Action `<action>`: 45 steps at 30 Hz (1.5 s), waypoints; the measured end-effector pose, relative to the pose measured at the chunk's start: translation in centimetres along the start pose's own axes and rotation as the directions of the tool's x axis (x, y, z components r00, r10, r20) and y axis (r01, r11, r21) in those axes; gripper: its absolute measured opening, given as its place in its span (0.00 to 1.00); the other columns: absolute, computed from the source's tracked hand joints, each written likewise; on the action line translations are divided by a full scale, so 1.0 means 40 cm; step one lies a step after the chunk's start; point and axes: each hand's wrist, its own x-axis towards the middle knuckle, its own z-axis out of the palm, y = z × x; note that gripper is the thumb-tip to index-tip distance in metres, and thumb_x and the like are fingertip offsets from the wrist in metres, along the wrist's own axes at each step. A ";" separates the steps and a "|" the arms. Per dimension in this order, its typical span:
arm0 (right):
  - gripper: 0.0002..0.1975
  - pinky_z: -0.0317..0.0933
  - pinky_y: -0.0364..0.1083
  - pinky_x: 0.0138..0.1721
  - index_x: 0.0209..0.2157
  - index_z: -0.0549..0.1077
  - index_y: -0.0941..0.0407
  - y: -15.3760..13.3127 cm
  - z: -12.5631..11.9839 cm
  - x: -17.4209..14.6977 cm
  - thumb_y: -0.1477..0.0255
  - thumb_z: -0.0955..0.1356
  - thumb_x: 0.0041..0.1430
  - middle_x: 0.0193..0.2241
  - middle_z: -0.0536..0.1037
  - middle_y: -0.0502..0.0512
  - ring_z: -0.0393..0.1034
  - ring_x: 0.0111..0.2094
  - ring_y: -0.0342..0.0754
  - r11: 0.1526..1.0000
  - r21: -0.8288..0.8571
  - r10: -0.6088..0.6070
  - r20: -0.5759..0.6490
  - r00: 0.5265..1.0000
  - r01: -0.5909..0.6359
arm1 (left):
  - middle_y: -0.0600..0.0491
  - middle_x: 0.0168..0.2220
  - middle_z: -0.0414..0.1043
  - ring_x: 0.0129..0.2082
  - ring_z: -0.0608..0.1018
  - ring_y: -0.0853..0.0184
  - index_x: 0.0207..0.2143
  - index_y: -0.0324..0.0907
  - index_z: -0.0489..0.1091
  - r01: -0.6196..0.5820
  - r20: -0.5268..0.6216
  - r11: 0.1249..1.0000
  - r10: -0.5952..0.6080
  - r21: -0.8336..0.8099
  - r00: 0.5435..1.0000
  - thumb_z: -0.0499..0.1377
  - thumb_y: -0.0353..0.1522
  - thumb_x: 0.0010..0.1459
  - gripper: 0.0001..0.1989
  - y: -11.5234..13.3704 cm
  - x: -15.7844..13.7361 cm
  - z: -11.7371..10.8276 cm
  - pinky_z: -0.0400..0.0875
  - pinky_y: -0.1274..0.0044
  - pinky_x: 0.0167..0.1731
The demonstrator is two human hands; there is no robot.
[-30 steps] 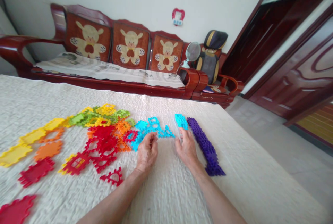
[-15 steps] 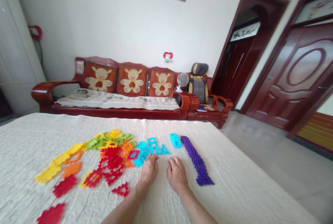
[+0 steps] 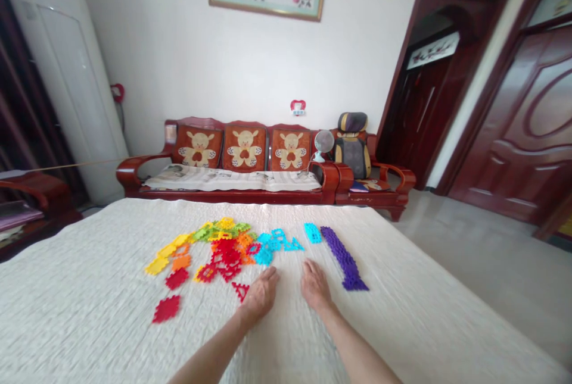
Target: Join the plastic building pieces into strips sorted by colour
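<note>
My left hand (image 3: 263, 293) rests on the cloth with fingers stretched forward and nothing in it. Close to its left side is a red triangle tile (image 3: 241, 292). My right hand (image 3: 315, 286) lies palm down, fingers out, holding nothing. Beyond the left hand sit light-blue tiles (image 3: 268, 244) in a loose cluster. A light-blue stack (image 3: 312, 233) stands past the right hand, and a long row of purple tiles (image 3: 343, 256) runs to its right. Red tiles (image 3: 227, 253) overlap in a heap left of the blue ones.
Yellow tiles (image 3: 167, 250), green tiles (image 3: 203, 233) and orange tiles (image 3: 182, 262) spread leftward. A single red square (image 3: 166, 309) lies nearer me. All are on a table with a cream cloth (image 3: 89, 312). Behind stand a wooden sofa (image 3: 250, 193) and a small fan (image 3: 323, 143).
My hands have drawn back toward me, away from the light-blue tiles, and their fingers look straighter. The head view has tilted up and turned left. The tiles appear unmoved.
</note>
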 end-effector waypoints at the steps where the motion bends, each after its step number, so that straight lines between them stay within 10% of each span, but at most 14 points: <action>1: 0.24 0.57 0.55 0.59 0.56 0.72 0.54 -0.005 -0.006 -0.008 0.79 0.59 0.60 0.59 0.71 0.61 0.63 0.60 0.55 1.000 -0.009 0.018 0.036 0.999 -0.018 | 0.45 0.49 0.74 0.54 0.74 0.60 0.46 0.44 0.71 0.001 0.005 1.000 -0.001 0.018 1.000 0.48 0.25 0.61 0.16 0.004 -0.008 -0.006 0.70 0.63 0.55; 18: 0.20 0.51 0.53 0.58 0.55 0.69 0.60 -0.019 -0.016 -0.030 0.75 0.58 0.65 0.59 0.68 0.66 0.57 0.61 0.53 1.000 -0.021 -0.004 0.025 1.000 0.004 | 0.45 0.41 0.72 0.43 0.72 0.59 0.38 0.39 0.72 -0.071 0.259 0.934 -0.023 0.350 0.966 0.49 0.27 0.63 0.12 0.028 -0.030 -0.125 0.67 0.66 0.48; 32: 0.19 0.51 0.51 0.56 0.54 0.69 0.60 -0.013 -0.010 -0.030 0.74 0.58 0.65 0.58 0.69 0.64 0.59 0.59 0.53 0.997 -0.081 -0.010 0.004 1.000 0.010 | 0.43 0.57 0.66 0.58 0.67 0.57 0.56 0.40 0.66 0.185 -0.038 0.891 -0.186 0.415 0.982 0.49 0.26 0.62 0.21 -0.078 0.013 -0.189 0.63 0.63 0.57; 45: 0.19 0.51 0.51 0.55 0.54 0.69 0.61 -0.015 -0.009 -0.033 0.75 0.58 0.64 0.57 0.70 0.64 0.60 0.59 0.53 0.998 -0.070 -0.010 -0.010 1.000 0.009 | 0.43 0.41 0.73 0.46 0.73 0.59 0.40 0.39 0.73 0.258 -0.101 0.864 -0.239 0.432 0.966 0.51 0.30 0.62 0.11 -0.064 0.036 -0.184 0.67 0.67 0.49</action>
